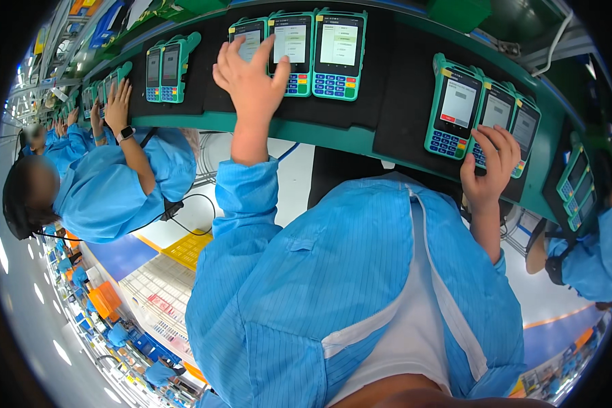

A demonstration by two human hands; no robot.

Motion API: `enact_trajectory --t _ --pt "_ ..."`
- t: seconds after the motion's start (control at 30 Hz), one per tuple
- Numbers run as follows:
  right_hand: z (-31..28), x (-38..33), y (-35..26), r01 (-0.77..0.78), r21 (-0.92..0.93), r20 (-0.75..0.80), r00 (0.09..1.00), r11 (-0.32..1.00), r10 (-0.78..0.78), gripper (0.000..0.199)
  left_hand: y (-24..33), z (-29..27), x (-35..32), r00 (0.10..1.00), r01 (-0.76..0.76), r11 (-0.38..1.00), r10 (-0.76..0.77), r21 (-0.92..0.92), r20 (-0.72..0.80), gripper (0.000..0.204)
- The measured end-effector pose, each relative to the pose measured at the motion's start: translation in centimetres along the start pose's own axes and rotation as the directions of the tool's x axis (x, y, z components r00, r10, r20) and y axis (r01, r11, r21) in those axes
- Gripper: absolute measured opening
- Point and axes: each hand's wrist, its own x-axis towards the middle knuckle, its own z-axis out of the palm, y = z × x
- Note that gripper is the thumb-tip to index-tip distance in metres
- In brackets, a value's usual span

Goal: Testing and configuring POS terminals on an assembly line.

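Observation:
Green handheld payment terminals with coloured keypads lie face up in two rows of three on the bench. My left hand (251, 81) is spread, with its fingers over the left terminal (250, 30) and the edge of the middle terminal (296, 39); whether the fingertips touch the screens I cannot tell. Beside them, the third terminal (338, 51) has its screen lit with a list. My right hand (491, 166) reaches over the lower part of the middle terminal (498, 109) and the outer terminal (525, 129), fingers apart and slightly bent. The inner terminal (455, 105) shows a lit screen with a red button.
Black mats (401, 75) cover the green-edged bench (360, 138). More terminals (164, 71) lie left, others (576, 187) far right. Co-workers in blue sit on both sides, one person's hand (119, 105) raised at the bench. A white cable (557, 44) hangs at upper right.

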Motion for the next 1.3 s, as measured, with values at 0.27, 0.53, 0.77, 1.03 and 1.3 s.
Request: enact_trajectory --t 0.27,0.53,0.77,1.03,1.3 --pt "-0.3 -0.4 0.4 -0.007 -0.004 -0.001 1.000 1.000 0.007 0.036 2.4 0.7 0.7 0.997 -0.052 0.998 0.054 -0.045 0.049 0.041" --pt "-0.3 -0.9 0.6 -0.014 -0.009 -0.005 1.000 1.000 0.013 0.037 6.6 0.7 1.1 0.983 -0.169 0.975 0.177 -0.147 0.045 0.041" --pt "-0.8 -1.2 1.0 -0.015 -0.005 -0.012 1.000 1.000 0.015 0.036 8.0 0.7 1.1 0.981 -0.149 0.980 0.163 -0.133 0.103 0.041" --pt "0.5 -1.8 -0.6 -0.008 0.254 0.119 0.993 0.967 -0.023 0.036 -1.7 -2.3 -2.1 0.974 0.180 0.983 -0.181 -0.014 -0.135 0.034" --pt "5.7 -1.6 -4.8 -0.021 0.499 0.375 0.907 0.866 -0.194 0.032 -13.8 -3.7 -5.7 0.895 0.404 0.899 -0.350 0.168 -0.276 0.035"
